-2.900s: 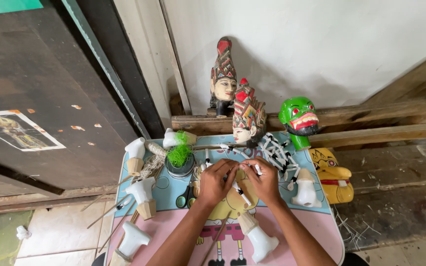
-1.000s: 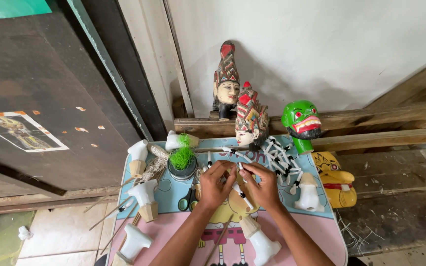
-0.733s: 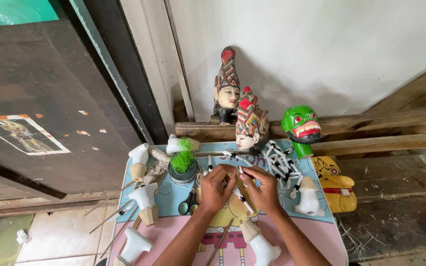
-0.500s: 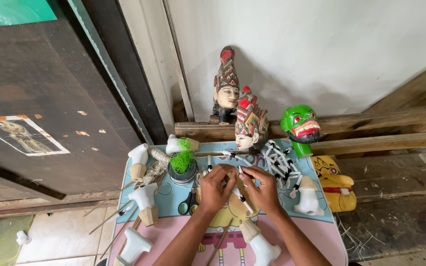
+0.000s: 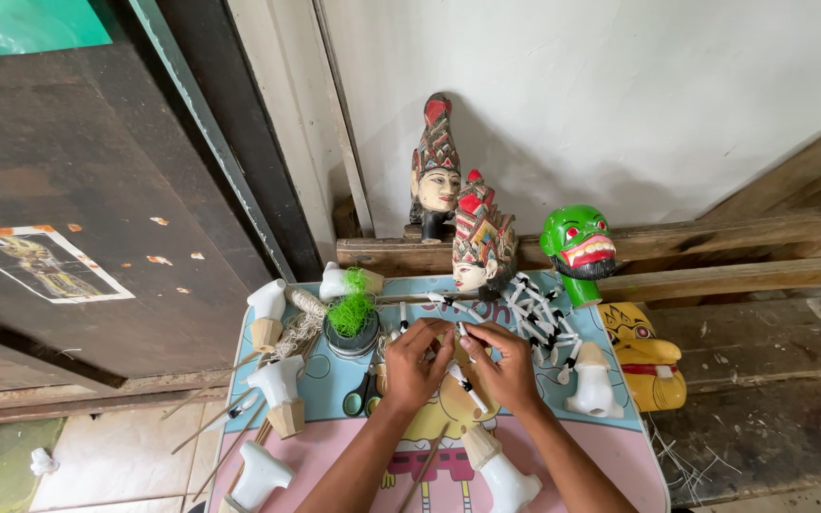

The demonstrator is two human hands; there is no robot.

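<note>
My left hand and my right hand meet over the middle of a small pink and blue table. Together they pinch a small white puppet arm piece with black bands between the fingertips. A white and tan puppet torso lies on the table just below my right wrist. A pile of white and black arm pieces lies right of my hands. A crowned puppet head stands just behind them.
A green mask head and a yellow mask stand at the right. Another crowned head rests on a wooden beam by the white wall. Green fibre in a dark bowl, scissors, white torsos and thin sticks lie left. A dark door stands far left.
My hands have shifted slightly up the table and closer together on the small arm piece. The camera has moved a little; the other things stay put.
</note>
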